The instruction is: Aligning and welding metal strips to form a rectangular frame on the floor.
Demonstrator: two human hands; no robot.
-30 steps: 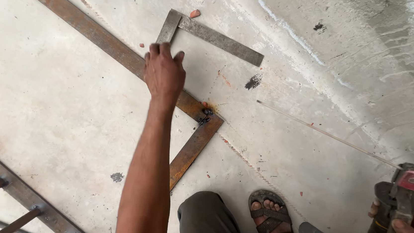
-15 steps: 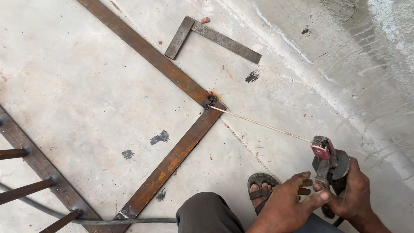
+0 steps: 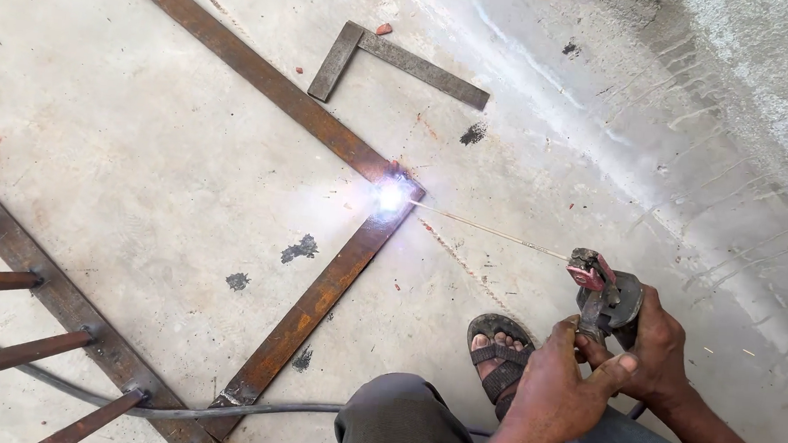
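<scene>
1. Leftmost, a rusty frame [image 3: 46, 286] with rungs lies on the floor [image 3: 136, 132]; its near and far ends run out of view, so its full shape is unknown. A grey cable [image 3: 206, 411] passes its lower corner and disappears behind the knee [image 3: 395, 421].
2. Further right, two flat bars meet at a corner: the long bar [image 3: 238, 51] runs down from the top left, the short bar [image 3: 311, 304] slopes down-left. A steel square [image 3: 399, 56] lies well apart, beyond them.
3. At that corner an arc [image 3: 390, 195] burns, so the step in hand looks like tacking or welding the joint. The glare hides the joint itself; whether the bars touch cannot be told.
4. A thin rod [image 3: 493, 232] reaches from the arc to the holder [image 3: 602, 292].
5. The left hand [image 3: 555, 392] has its fingers closed around the holder's lower part, thumb up beside it.
6. The right hand [image 3: 654, 344] wraps the handle from behind, fingers clamped. A sandalled foot [image 3: 500, 350] rests just below.
7. Judging by this, the next move calls for a steady tip held at the seam as the rod shortens.
</scene>
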